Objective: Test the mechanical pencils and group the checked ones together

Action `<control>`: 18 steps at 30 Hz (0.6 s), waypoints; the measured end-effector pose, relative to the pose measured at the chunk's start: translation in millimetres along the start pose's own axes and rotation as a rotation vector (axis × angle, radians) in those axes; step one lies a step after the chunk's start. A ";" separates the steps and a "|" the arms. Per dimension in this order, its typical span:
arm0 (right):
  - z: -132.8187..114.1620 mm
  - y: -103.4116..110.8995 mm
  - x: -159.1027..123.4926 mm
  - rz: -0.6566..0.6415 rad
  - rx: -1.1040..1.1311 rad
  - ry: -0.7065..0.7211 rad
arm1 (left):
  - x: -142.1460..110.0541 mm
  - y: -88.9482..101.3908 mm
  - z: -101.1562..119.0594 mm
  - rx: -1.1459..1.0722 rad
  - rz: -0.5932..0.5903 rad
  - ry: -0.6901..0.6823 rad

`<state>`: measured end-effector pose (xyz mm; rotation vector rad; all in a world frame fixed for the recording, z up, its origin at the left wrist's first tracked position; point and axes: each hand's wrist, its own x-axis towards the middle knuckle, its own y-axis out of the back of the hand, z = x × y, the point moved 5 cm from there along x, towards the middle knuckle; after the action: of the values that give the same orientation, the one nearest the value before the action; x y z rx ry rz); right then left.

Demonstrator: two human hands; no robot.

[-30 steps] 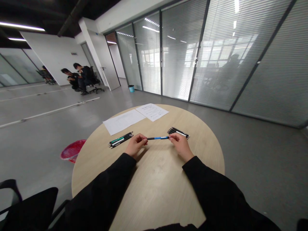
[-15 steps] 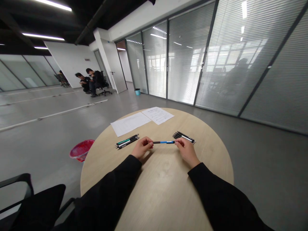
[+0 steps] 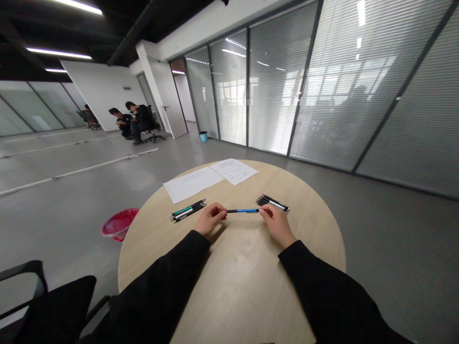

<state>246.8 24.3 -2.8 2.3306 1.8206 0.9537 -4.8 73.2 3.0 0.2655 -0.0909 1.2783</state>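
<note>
Fingers (image 3: 220, 216) clamped on the 2 ends of our pen (image 3: 244, 210), we could drop it if either grip slackens.

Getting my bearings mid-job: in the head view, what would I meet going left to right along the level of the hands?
Red container, pen group with a green pen, left hand, blue-and-black pen, right hand.

Wears long, plain black sleeves (image 3: 158, 282) over the surface (image 3: 244, 286), ending at the wrists (image 3: 202, 231) in straight-edged black cuffs (image 3: 201, 242) and leaving both hands (image 3: 210, 220) bare.
</note>
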 end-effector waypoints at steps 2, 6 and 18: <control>-0.2 -0.3 -0.4 -0.001 0.002 0.001 | 0.6 0.3 -0.9 -0.007 0.003 -0.003; -1.3 -0.7 -0.4 0.001 -0.008 0.012 | 2.1 1.0 -3.8 -0.019 -0.001 -0.004; -3.1 -1.5 0.0 -0.039 -0.031 0.013 | 3.7 1.6 -8.2 -0.016 -0.020 0.007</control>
<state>244.1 23.7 -0.9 2.2682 1.8354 0.9876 -5.9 79.1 -3.9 0.2476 -0.0925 1.2581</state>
